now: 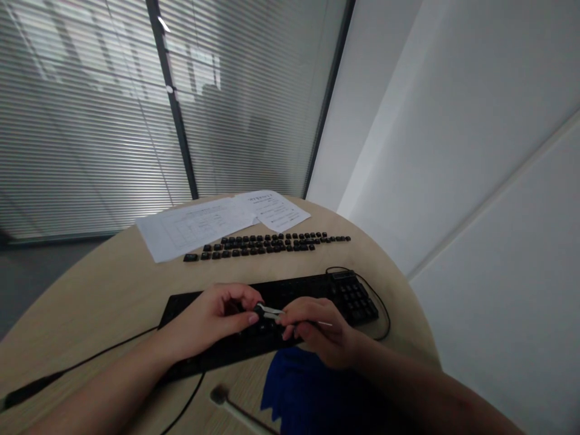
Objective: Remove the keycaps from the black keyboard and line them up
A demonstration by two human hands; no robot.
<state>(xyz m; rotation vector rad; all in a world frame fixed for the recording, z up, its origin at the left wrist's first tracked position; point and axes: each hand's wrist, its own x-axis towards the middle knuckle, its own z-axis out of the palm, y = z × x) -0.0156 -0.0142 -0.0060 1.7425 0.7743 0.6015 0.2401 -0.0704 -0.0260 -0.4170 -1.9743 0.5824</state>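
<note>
My left hand [222,314] is closed in a pinch at the middle of the black keyboard [294,290]. Between its thumb and forefinger sits a small black keycap [258,308]. My right hand [319,326] grips a slim two-pronged metal tool [270,311], whose tips touch or nearly touch that keycap. A thin bright end of metal sticks out beside the right fingers. Both hands hide much of the keyboard's middle. At its right end, the number pad keys [357,299] are in place.
Several loose keycaps [254,248] lie in rows beyond the keyboard, with printed sheets [199,226] behind them. A brush [220,396] lies near the front, beside blue cloth [294,386]. Black cables [109,349] run across the round wooden table [90,308]. A wall stands to the right.
</note>
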